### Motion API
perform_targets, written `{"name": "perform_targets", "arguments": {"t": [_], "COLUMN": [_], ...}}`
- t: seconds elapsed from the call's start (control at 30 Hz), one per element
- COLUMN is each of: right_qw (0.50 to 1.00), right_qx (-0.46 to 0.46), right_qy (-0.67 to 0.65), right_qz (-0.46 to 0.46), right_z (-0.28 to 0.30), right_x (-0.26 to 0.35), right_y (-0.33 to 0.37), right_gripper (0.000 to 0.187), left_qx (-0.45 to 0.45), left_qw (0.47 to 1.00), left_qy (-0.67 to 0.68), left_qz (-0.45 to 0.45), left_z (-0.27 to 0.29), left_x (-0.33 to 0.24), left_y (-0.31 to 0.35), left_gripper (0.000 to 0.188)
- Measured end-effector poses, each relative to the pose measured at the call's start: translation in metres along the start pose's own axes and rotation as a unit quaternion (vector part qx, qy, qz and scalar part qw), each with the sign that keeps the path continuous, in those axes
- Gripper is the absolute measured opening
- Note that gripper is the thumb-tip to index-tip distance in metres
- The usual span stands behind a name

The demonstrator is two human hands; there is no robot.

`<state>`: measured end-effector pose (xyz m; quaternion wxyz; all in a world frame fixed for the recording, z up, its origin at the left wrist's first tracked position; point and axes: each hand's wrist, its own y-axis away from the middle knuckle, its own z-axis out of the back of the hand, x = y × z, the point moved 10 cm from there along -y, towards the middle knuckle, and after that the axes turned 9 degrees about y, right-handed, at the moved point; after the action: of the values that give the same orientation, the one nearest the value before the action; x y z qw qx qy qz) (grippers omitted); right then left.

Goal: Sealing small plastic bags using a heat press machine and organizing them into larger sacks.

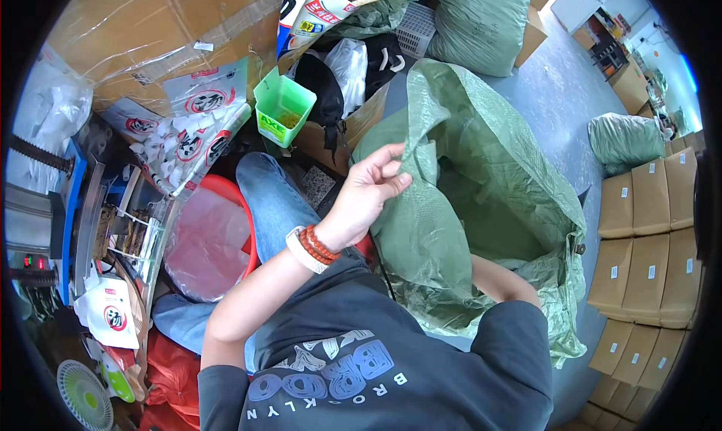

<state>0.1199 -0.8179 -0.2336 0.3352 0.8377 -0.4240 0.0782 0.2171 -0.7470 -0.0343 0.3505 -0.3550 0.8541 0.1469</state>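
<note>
A large green woven sack (pixel 492 138) gapes wide in front of me and to my right. My left hand (pixel 368 192) is closed on the near left edge of its mouth, thumb and fingers pinching the raised fabric. Red beads and a pale band circle that wrist. My right forearm (pixel 502 279) reaches down behind the lifted flap into the sack. The fabric hides my right hand, and the sack's dark inside shows no contents I can make out.
To the left stand a red tub (pixel 252 232) lined with clear plastic, a machine with blue edging (pixel 69 220) and a small fan (pixel 84 393). A green bin (pixel 284 107) is ahead. Stacked cartons (pixel 639 273) line the right; a full green sack (pixel 481 25) stands at the back.
</note>
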Motion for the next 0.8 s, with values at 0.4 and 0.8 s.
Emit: {"name": "perform_targets", "arguments": {"t": [0.4, 0.8], "right_qw": [0.864, 0.41], "right_qx": [-0.011, -0.076], "right_qy": [0.492, 0.897], "right_qz": [0.109, -0.15], "right_z": [-0.003, 0.105], "right_x": [0.058, 0.199], "right_y": [-0.012, 0.097], "right_gripper": [0.044, 0.033], "left_qx": [-0.017, 0.007], "left_qw": [1.0, 1.0], "left_qy": [-0.01, -0.005], "left_qz": [0.001, 0.012], "left_z": [0.012, -0.026], "left_x": [0.003, 0.001], "left_y": [0.008, -0.012], "left_gripper": [0.037, 0.043]}}
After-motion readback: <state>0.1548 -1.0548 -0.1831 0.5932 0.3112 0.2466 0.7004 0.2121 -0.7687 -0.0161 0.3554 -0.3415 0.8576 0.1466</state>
